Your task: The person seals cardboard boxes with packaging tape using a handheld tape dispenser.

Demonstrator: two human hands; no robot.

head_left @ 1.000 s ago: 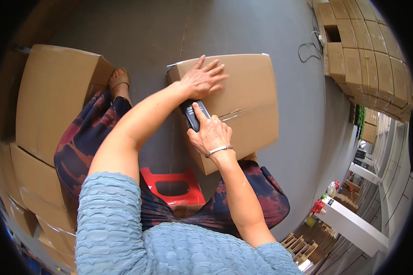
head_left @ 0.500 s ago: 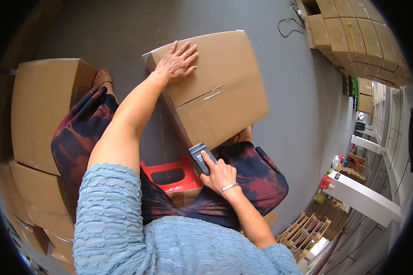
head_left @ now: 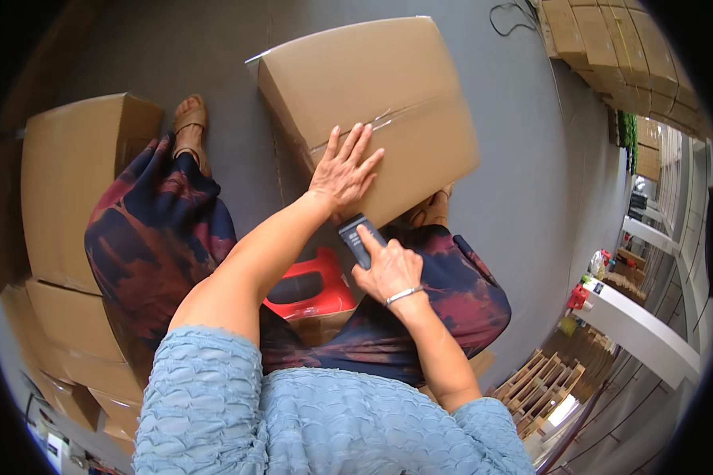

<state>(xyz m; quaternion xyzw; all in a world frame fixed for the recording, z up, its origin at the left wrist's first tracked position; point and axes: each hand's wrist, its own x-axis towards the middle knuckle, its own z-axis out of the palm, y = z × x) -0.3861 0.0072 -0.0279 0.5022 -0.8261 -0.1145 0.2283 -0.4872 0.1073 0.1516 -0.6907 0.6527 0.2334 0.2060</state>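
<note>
A large cardboard carton lies tilted before me, a taped seam running across its top. My left hand rests flat on the carton, fingers spread, by the near end of that seam. Just right of it, my right hand grips a black handheld tool with pale markings, forefinger stretched along its top. The tool's front end is close to the carton's near edge; whether they touch I cannot tell. Between my knees and below the carton is a red plastic piece with a dark opening.
Brown cartons are stacked at my left. More cartons form a pile at the far right, near a black cable on the grey floor. Wooden pallets and a white beam stand to the lower right.
My left hand has slid nearer, from the carton's far left part to the seam's near end. My right hand and the black tool have moved slightly up and right. The carton sits higher in view.
</note>
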